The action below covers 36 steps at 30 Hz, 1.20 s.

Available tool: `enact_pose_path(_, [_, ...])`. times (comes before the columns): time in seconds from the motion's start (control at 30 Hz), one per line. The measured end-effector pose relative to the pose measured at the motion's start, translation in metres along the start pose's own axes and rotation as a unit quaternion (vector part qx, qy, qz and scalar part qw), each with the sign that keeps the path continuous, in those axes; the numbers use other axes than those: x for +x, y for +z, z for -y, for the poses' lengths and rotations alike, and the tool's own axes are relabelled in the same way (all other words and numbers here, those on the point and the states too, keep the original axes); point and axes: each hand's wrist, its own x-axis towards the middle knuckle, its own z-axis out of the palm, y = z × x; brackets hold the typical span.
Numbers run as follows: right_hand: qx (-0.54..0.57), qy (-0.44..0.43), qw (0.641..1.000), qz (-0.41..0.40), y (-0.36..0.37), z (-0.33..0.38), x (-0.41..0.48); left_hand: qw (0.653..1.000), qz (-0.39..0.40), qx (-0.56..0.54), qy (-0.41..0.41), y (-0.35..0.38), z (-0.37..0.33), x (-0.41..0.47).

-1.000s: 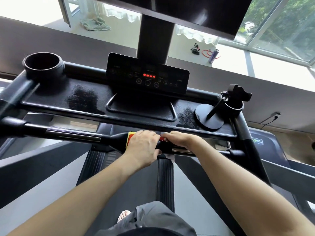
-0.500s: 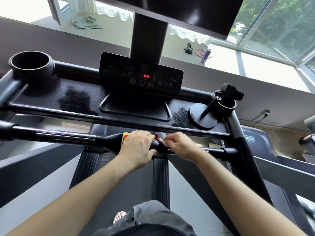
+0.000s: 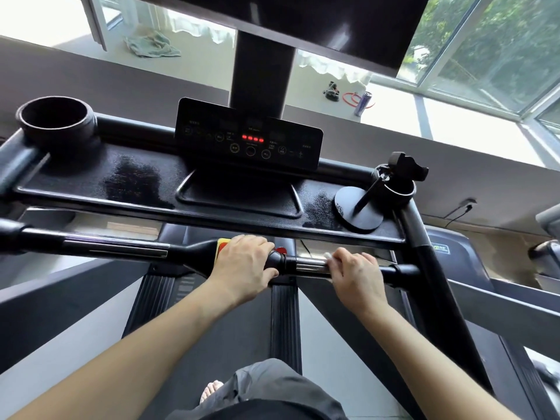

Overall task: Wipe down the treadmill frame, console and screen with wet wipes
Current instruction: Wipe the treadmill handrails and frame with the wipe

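1. You are holding the handlebar (image 3: pixel 115 247) with both hands. Your left hand (image 3: pixel 242 263) is wrapping the black hub beside the yellow-and-red tag (image 3: pixel 222 242). Your right hand (image 3: pixel 356 269) is curling over the chrome section and clamping a wet wipe (image 3: pixel 328 255) against it; only a white corner is showing.
2. The bar's long axis is running left to right across you. Your right hand is lying nearer the right upright (image 3: pixel 424 237), with 1 short black stretch between them.
3. Judgement: wiping room is lying rightward up to that upright, then along the long run left of your left hand.
4. The console (image 3: pixel 248 137) and screen (image 3: pixel 318 22) are sitting above and beyond the bar, across the tray (image 3: pixel 91 183). The phone stand (image 3: pixel 359 212) is crowding the tray's right end.
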Motion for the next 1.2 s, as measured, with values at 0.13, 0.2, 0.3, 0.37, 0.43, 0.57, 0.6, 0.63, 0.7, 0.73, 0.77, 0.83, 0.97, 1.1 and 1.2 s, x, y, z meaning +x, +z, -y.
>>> enact_pose_path(0.13, [-0.002,-0.047,0.998,-0.036,0.015,0.051,-0.008,1.0,0.005,-0.009,-0.009,-0.001,-0.001,0.001])
enact_pose_path(0.2, [0.015,-0.092,0.995,-0.04,0.017,0.072,-0.016,1.0,0.001,-0.012,-0.013,-0.002,-0.002,-0.001])
enact_pose_path(0.3, [0.02,-0.088,0.993,-0.075,0.014,0.057,-0.027,1.0,0.001,-0.006,-0.01,-0.003,-0.001,-0.002])
enact_pose_path(0.37, [0.015,-0.049,0.993,-0.105,0.009,0.031,-0.033,1.0,0.0,-0.007,-0.007,-0.003,-0.001,-0.002])
enact_pose_path(0.43, [0.015,0.0,0.993,-0.12,0.006,0.015,-0.036,1.0,0.002,-0.008,-0.005,-0.003,0.0,-0.001])
enact_pose_path(0.57, [0.067,0.029,0.991,-0.113,0.015,0.044,-0.044,1.0,0.002,-0.008,-0.01,-0.003,-0.001,-0.002])
enact_pose_path(0.6, [0.133,0.067,0.984,-0.099,0.018,0.054,-0.048,1.0,0.001,-0.009,-0.011,-0.003,-0.001,-0.002])
enact_pose_path(0.63, [0.227,0.139,0.96,-0.087,0.021,0.061,-0.051,1.0,0.002,-0.01,-0.011,-0.004,-0.002,-0.003])
enact_pose_path(0.7, [0.456,0.36,0.811,-0.072,0.024,0.059,-0.049,1.0,0.001,-0.009,-0.008,-0.005,-0.003,-0.003])
enact_pose_path(0.73, [0.548,0.456,0.698,-0.066,0.027,0.053,-0.046,1.0,0.001,-0.007,-0.007,-0.005,-0.003,-0.002])
enact_pose_path(0.77, [0.61,0.519,0.594,-0.07,0.028,0.048,-0.041,1.0,0.002,-0.007,-0.007,-0.005,-0.003,-0.002])
enact_pose_path(0.83, [0.673,0.571,0.462,-0.089,0.031,0.041,-0.029,1.0,0.001,-0.005,-0.007,-0.006,-0.003,-0.002])
enact_pose_path(0.97, [0.735,0.571,0.363,-0.048,0.032,0.077,-0.011,1.0,0.006,-0.006,-0.007,-0.008,-0.004,-0.003])
enact_pose_path(1.1, [0.759,0.531,0.375,0.042,0.045,0.108,-0.016,1.0,0.005,-0.004,-0.004,-0.009,-0.004,-0.004])
enact_pose_path(1.2, [0.752,0.538,0.382,-0.002,0.048,0.075,-0.015,1.0,0.008,-0.003,-0.001,-0.008,-0.004,-0.005])
